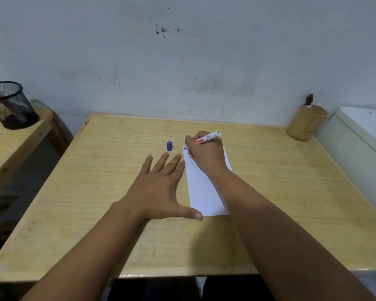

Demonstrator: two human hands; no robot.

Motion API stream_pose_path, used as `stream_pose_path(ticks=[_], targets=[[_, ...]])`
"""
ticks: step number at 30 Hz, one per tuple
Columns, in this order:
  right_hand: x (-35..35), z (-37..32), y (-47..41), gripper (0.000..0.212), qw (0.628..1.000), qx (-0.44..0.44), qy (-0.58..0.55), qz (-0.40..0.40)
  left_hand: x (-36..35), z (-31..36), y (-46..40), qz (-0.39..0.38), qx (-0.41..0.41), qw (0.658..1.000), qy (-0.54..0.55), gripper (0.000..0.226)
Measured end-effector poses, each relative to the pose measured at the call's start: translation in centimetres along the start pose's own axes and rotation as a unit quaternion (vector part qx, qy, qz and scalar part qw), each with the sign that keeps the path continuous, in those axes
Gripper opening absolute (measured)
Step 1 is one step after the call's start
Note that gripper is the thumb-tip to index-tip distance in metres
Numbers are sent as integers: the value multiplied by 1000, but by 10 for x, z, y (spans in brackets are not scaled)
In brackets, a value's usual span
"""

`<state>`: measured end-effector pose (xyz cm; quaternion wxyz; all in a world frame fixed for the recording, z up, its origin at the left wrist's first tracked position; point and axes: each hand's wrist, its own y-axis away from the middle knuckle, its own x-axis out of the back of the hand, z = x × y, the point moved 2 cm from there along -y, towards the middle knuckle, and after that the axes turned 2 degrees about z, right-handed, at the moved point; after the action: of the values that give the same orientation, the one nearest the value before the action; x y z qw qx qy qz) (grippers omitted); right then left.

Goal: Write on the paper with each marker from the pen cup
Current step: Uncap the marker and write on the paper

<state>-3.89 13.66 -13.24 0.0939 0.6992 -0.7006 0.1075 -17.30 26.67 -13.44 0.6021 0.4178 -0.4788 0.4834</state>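
A white sheet of paper (202, 192) lies on the wooden table (96, 192). My right hand (204, 155) grips a white marker (211, 136) with its tip at the paper's far left corner. The marker's blue cap (169, 146) stands upright on the table just left of the paper. My left hand (161, 187) rests flat with fingers spread, its thumb on the paper's near left corner. A bamboo pen cup (306, 123) at the table's far right corner holds a dark red marker (309, 102).
A black mesh pen cup (11, 105) with pens stands on a second wooden table (9, 148) to the left. A white appliance (360, 135) sits against the right edge. A grey wall (182, 61) closes the far side.
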Motion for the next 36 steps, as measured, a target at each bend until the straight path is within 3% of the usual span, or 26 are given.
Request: stream_pose_path(ticks=[13, 17, 21, 24, 27, 29, 32, 36], targets=[[0, 0, -1, 27, 1000, -3, 4, -4, 0, 1, 1, 4, -1, 1000, -2, 146], [0, 3, -2, 37, 998, -13, -57, -5, 0, 0, 1, 11, -2, 1000, 6, 146], [4, -3, -8, 33, 989, -50, -135, -35, 7, 3, 3, 2, -1, 1000, 16, 142], [8, -11, -9, 31, 982, -71, -161, -74, 24, 9, 4, 34, 33, 994, 94, 104], [15, -24, -3, 35, 982, -64, -149, -98, 41, 1, -5, 245, 121, 951, 144, 52], [22, -37, 0, 40, 988, -28, -130, -77, 48, -10, -19, 315, 142, 926, 153, 31], [39, -51, 3, 43, 995, 31, -91, -36, 48, -21, -40, 241, 167, 942, 161, 42], [60, -54, 6, 17, 989, 50, -71, -121, 39, -26, -57, 174, 187, 962, 99, 32]])
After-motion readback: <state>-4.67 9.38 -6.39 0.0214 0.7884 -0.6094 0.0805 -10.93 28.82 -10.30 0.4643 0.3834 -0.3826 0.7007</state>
